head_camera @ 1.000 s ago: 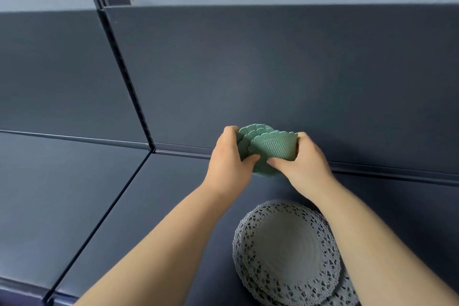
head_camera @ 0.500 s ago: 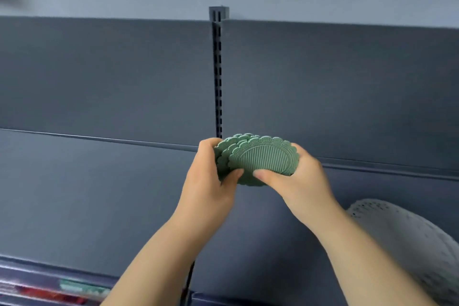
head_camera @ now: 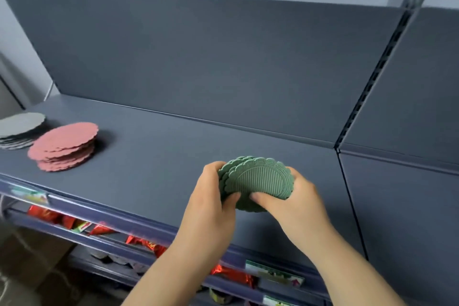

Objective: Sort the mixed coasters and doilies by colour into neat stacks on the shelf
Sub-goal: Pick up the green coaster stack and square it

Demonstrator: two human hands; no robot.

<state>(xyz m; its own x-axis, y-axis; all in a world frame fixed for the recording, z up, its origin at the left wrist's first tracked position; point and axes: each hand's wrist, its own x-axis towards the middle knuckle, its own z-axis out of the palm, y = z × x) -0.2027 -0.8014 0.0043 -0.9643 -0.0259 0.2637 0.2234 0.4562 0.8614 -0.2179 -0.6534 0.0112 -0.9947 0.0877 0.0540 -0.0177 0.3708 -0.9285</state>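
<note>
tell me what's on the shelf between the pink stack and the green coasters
Nothing. In the head view, the shelf between the pink stack and the green coasters, gripped by the left hand and right hand, is bare.

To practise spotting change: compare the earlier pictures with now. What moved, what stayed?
The left hand and right hand carried the green coasters leftward along the shelf, past the slotted upright. The white doilies left view; a pink stack and a grey stack came in. Both still grip the coasters.
</note>
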